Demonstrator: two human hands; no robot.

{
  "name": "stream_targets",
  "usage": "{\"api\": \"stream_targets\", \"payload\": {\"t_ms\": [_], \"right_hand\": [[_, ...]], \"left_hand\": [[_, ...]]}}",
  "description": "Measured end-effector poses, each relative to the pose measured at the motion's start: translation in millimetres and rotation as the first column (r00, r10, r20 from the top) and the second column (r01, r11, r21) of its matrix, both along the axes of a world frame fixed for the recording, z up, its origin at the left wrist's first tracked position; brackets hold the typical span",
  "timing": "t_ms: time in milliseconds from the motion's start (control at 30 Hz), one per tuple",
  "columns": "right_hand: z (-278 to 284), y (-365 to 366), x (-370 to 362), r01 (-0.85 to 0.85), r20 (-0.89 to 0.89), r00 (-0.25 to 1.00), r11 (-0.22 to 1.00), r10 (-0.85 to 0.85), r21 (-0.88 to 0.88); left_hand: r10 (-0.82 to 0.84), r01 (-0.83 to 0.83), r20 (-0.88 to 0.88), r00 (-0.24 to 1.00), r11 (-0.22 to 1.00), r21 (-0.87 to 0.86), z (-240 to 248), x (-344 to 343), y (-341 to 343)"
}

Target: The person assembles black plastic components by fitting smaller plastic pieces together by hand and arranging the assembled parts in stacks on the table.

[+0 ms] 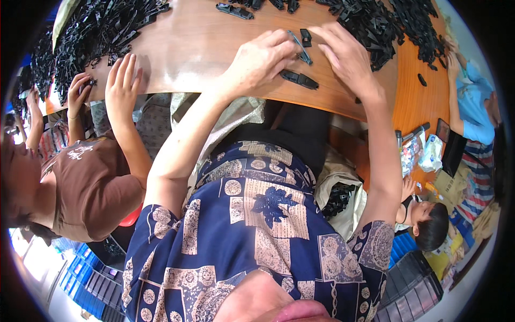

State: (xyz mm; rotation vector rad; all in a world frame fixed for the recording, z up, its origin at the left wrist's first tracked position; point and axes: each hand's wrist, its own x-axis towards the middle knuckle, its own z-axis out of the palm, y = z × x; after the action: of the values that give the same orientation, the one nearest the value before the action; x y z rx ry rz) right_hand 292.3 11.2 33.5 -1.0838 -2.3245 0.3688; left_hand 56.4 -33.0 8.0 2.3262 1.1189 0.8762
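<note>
Head view: left hand (pixel 261 58) fingers pinch slim black plastic strip (pixel 299 47); right hand (pixel 348 58) fingers spread flat, touching it.

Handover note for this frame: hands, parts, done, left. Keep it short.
Left hand: fingers pinching a slim black plastic strip just above the wooden table.
Right hand: flat on the table, fingertips beside that strip and a small black clip.
One black piece lies by the near edge between the hands.
Loose black parts: right pile, left pile, more in a bag by the lap.
Done versus left: cannot tell; both piles large.
</note>
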Motion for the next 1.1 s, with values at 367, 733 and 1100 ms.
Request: {"api": "stream_targets", "payload": {"t_ms": [367, 733, 1100], "right_hand": [[-11.0, 4.0, 10.2, -0.18, 0.252, 0.951, 0.984, 0.178, -0.014], [-34.8, -4.9, 16.4, 0.041, -0.1, 0.993, 0.966, -0.068, -0.256], [-37.0, 10.5, 23.3, 0.192, 0.008, 0.981, 0.981, -0.192, -0.01]], "left_hand": [[-0.082, 0.11, -0.293, 0.953, 0.991, 0.081, -1.5, 2.4, 24.2], [-0.072, 0.095, -0.343, 0.936, 0.994, 0.051, 2.0, 9.3, 35.6], [0.101, -0.092, -0.073, 0.992, 0.99, 0.11, -25.1, 1.4, 27.8]]}}
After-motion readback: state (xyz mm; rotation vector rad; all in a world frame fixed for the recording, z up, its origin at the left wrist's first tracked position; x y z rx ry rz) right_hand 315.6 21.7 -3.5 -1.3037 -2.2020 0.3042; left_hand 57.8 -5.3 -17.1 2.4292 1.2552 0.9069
